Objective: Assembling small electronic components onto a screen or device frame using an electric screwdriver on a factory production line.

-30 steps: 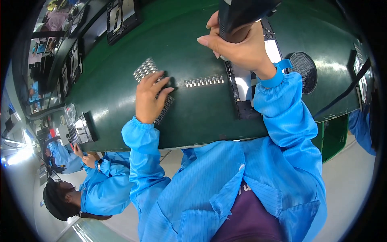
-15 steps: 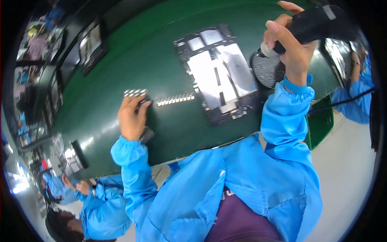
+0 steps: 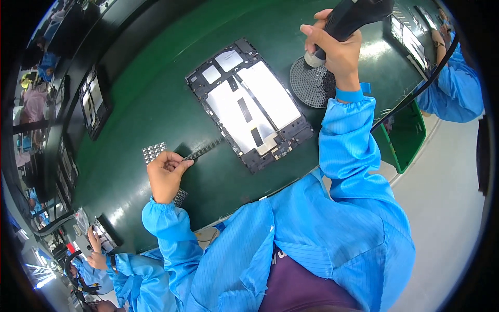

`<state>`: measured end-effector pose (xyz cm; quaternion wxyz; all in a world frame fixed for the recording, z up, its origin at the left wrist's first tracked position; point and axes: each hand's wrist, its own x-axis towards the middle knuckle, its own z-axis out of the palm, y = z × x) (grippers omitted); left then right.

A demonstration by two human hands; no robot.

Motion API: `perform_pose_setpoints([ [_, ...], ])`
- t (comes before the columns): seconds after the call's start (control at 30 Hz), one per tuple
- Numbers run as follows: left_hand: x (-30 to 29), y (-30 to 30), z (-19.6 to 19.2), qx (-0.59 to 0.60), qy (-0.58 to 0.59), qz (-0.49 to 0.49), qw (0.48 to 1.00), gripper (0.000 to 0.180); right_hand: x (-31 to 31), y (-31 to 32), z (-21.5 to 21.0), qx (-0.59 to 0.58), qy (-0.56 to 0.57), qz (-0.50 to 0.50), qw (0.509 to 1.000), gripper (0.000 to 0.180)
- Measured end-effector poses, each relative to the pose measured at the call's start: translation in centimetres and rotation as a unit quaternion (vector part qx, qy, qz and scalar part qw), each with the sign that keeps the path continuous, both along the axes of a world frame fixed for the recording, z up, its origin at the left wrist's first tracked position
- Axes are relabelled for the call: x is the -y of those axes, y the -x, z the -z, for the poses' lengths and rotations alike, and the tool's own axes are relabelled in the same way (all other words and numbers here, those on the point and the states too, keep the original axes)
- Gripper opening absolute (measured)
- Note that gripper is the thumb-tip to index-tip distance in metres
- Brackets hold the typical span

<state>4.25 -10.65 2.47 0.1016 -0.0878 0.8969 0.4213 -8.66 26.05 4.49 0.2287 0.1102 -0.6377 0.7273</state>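
Observation:
My left hand (image 3: 167,176) pinches the left end of a narrow strip of small dark pieces (image 3: 205,150) between thumb and forefinger, just left of the opened tablet (image 3: 249,106). The tablet shows silver battery plates and dark circuit boards. Beside that hand lies a sheet of small white squares (image 3: 154,151), partly hidden by it. My right hand (image 3: 340,54) is wrapped round a black handheld power screwdriver (image 3: 356,18). Its pale front end is over a round grey tray full of small holes (image 3: 309,83), to the right of the tablet; the bit itself is hard to make out.
All this rests on a green bench mat (image 3: 130,119). Another opened tablet (image 3: 93,104) stands at left, and more devices (image 3: 408,41) lie at far right. A black cable (image 3: 421,86) runs near a green bin (image 3: 403,135). Co-workers in blue sleeves (image 3: 138,278) sit on both sides.
My left thumb and forefinger have closed on the end of the strip, which now looks dark and thin instead of pale. The screwdriver stays over the round tray; the whole view has shifted.

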Motion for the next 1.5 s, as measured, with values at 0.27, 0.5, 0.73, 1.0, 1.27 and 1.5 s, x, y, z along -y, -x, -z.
perform_pose_setpoints([
  [0.27, 0.1, 0.0, 0.4, 0.0, -0.079, -0.074, 0.994, 0.013, 0.5, -0.1, 0.3, 0.013, -0.043, -0.002, 0.999, 0.026],
  [0.5, -0.8, 0.6, -0.4, -0.099, 0.107, -0.017, 0.989, 0.018, 0.4, 0.1, 0.6, 0.009, -0.064, 0.003, 0.998, 0.024],
  [0.73, -0.3, 0.5, 0.0, -0.049, 0.095, -0.042, 0.993, 0.018, 0.5, -0.1, 0.4, -0.002, -0.081, 0.008, 0.997, 0.022],
  [1.0, -1.5, -0.1, -0.1, -0.218, 0.073, 0.043, 0.972, 0.016, 0.8, -0.1, 0.6, 0.037, -0.047, 0.009, 0.998, 0.025],
  [1.27, -2.4, -0.2, 1.7, -0.301, 0.073, 0.093, 0.946, 0.011, 2.6, -1.3, -2.2, -0.014, 0.006, 0.007, 1.0, 0.03],
  [1.5, -4.8, 0.2, 1.7, -0.276, -0.059, 0.034, 0.959, 0.015, 11.9, -1.1, -4.2, -0.076, 0.025, -0.241, 0.967, 0.03],
])
